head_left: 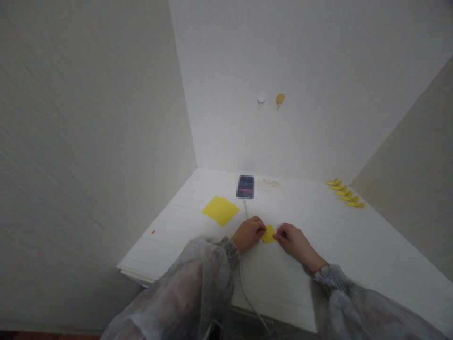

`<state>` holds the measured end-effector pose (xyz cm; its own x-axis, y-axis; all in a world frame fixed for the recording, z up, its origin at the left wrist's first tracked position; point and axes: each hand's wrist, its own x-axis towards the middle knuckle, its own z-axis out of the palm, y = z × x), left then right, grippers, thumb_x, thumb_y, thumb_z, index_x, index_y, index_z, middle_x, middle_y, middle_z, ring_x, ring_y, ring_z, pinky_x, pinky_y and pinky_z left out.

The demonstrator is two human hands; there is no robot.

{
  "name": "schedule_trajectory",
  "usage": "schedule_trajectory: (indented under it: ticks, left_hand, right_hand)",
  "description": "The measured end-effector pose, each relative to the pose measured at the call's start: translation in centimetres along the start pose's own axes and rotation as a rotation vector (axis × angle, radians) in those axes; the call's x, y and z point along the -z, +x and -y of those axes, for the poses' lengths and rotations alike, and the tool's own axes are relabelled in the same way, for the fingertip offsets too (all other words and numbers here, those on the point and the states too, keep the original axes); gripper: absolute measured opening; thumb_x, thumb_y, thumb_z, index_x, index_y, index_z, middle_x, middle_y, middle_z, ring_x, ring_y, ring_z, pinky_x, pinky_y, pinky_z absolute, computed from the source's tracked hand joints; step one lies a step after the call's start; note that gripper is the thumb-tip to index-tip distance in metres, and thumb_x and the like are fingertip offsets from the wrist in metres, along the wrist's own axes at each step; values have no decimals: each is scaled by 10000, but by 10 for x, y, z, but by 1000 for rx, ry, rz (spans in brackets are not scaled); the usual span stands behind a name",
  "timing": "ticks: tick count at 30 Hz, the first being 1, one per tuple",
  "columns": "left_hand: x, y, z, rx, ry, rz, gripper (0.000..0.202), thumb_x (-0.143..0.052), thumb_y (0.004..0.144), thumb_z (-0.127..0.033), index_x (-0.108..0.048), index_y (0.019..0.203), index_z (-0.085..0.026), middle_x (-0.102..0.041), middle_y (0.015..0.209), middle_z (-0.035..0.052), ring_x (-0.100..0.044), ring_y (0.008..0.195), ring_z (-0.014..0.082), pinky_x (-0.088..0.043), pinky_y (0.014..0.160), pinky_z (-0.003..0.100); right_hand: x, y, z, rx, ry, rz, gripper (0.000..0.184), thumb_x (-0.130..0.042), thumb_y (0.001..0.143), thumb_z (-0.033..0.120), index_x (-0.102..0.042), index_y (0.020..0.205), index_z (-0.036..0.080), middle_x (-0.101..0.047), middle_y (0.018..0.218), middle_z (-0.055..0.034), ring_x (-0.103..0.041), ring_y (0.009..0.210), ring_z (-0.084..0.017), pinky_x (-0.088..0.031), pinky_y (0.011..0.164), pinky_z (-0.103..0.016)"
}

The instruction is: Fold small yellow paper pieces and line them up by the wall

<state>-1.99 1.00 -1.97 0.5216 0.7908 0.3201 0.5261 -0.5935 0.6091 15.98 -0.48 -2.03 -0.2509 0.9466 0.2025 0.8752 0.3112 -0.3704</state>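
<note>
A small folded piece of yellow paper [269, 233] lies on the white table between my two hands. My left hand [249, 234] pinches its left edge, the fingers closed together. On the opposite side, my right hand [292, 240] grips the right edge between thumb and fingertips. The fold lines are too small to make out. Up and to the left of my left hand rests a larger, flat stack or sheet of yellow paper [221, 210].
A phone [245, 187] lies near the back wall, a white cable [246, 208] running from it under my left arm. Several folded yellow paper pieces [346, 193] line the right edge. Two hooks, one white [261, 98] and one yellow [280, 99], are on the wall. A small orange bit [153, 232] sits left.
</note>
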Motion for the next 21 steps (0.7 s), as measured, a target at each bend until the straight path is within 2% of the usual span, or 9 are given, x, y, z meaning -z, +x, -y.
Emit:
schedule_trajectory:
  ticks: [6, 12, 21]
  left_hand:
    - [0, 2, 1, 52, -57, 0, 134, -546, 681, -201, -601, 785, -135, -542, 849, 37, -514, 736, 116, -422, 702, 228]
    - [1, 3, 1, 49, -115, 12, 139, -526, 677, -132, -622, 776, -132, -555, 841, 43, -520, 757, 117, -419, 739, 234]
    - [-1, 3, 3, 27, -109, -14, 177, -491, 698, -112, -633, 796, -152, -571, 867, 41, -527, 788, 120, -423, 765, 252]
  right_hand:
    - [0, 0, 0, 3, -15, 2, 137, -508, 706, 265, -550, 617, 170, -570, 651, -41, -513, 618, -159, -347, 553, -252]
    - [0, 0, -3, 7, -13, 6, 123, -516, 697, 255, -536, 612, 168, -562, 632, -32, -502, 595, -152, -340, 536, -247]
    - [4, -4, -5, 77, 15, -18, 109, -490, 724, 237, -531, 646, 172, -558, 649, -25, -498, 618, -152, -350, 565, -253]
